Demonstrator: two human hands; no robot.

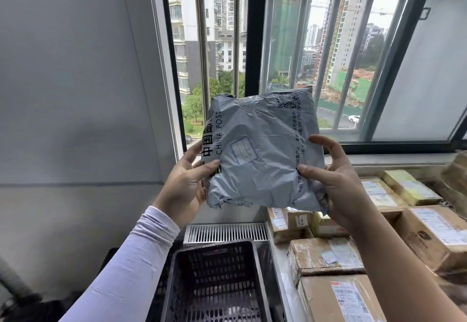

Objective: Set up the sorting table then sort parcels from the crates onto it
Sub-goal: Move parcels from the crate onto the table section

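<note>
I hold a grey plastic mailer bag [262, 150] printed "CHINA POST" up in front of the window, with its printed face toward me. My left hand [185, 185] grips its lower left edge, thumb on the front and fingers behind. At the lower right edge, my right hand [336, 182] pinches the bag the same way. Below the bag stands a dark perforated plastic crate [217, 283], which looks nearly bare inside. To the right, several taped cardboard parcels [326, 256] lie packed together on the sorting table [283, 266].
A barred window [290, 44] fills the wall ahead, with a sill [394, 158] behind the parcels. A white slatted vent [225, 233] sits beyond the crate. A plain grey wall [75, 94] closes the left side. A dark object [15, 304] lies at the lower left.
</note>
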